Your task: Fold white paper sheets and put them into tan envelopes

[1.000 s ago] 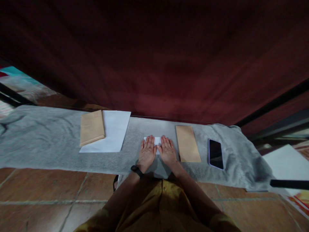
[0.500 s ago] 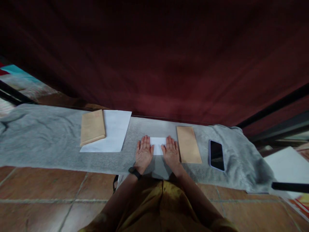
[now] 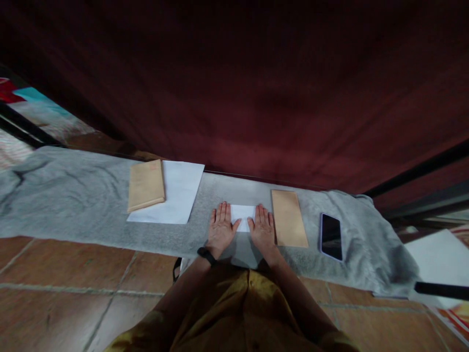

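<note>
A small folded white paper (image 3: 242,212) lies on the grey cloth in front of me. My left hand (image 3: 221,229) rests flat on its left side, fingers stretched forward and thumb pointing inward. On the right side my right hand (image 3: 262,229) lies flat in the same way, its thumb over the paper. Both palms cover the paper's side edges. Just right of my right hand is a brown envelope (image 3: 290,218), lying flat and apart from the fingers.
Grey cloth (image 3: 91,195) covers the long narrow surface. At left, a stack of brown envelopes (image 3: 146,185) overlaps a large white sheet (image 3: 181,193). A phone (image 3: 331,236) lies at right. A dark red curtain (image 3: 249,122) hangs behind; tiled floor (image 3: 66,269) shows below.
My thumbs have moved inward, closer together over the white paper. The view has tilted slightly; the envelopes, sheet and phone stay where they were.
</note>
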{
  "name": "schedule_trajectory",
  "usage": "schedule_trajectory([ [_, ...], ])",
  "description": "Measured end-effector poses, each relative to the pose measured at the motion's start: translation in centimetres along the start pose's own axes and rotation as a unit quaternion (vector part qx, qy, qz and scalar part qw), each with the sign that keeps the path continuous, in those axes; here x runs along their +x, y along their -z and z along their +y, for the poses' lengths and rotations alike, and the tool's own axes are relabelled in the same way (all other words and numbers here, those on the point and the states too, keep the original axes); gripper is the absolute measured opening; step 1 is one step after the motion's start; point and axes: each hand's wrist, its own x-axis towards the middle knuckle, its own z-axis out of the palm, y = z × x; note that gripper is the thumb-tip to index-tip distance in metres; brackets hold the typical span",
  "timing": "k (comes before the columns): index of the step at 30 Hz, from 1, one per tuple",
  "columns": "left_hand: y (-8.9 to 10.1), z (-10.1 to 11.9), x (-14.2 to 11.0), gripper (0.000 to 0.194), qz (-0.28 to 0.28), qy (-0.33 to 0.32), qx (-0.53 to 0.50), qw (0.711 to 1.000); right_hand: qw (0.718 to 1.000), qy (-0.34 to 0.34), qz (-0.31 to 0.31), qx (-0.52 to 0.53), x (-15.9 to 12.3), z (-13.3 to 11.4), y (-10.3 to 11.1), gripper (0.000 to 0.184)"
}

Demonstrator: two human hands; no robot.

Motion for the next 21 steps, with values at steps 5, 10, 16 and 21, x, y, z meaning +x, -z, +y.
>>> schedule_trajectory([
  [5,-0.2,0.3,-0.1,0.073,0.001,0.007,0.004,1.000,1.000,0.000,-0.004,-0.002,0.0,0.1,0.0,0.059],
  [10,-0.1,0.4,-0.1,0.072,0.000,0.003,0.009,1.000,1.000,-0.001,-0.013,-0.001,0.0,0.2,-0.2,0.061],
  [16,-0.1,0.4,-0.1,0.072,-0.005,0.008,0.010,1.000,1.000,-0.008,-0.010,0.007,-0.3,0.7,-0.3,0.058],
  [21,0.0,0.4,-0.2,0.071,0.000,0.006,0.001,1.000,1.000,-0.008,0.000,0.021,-0.5,1.1,-0.2,0.056],
])
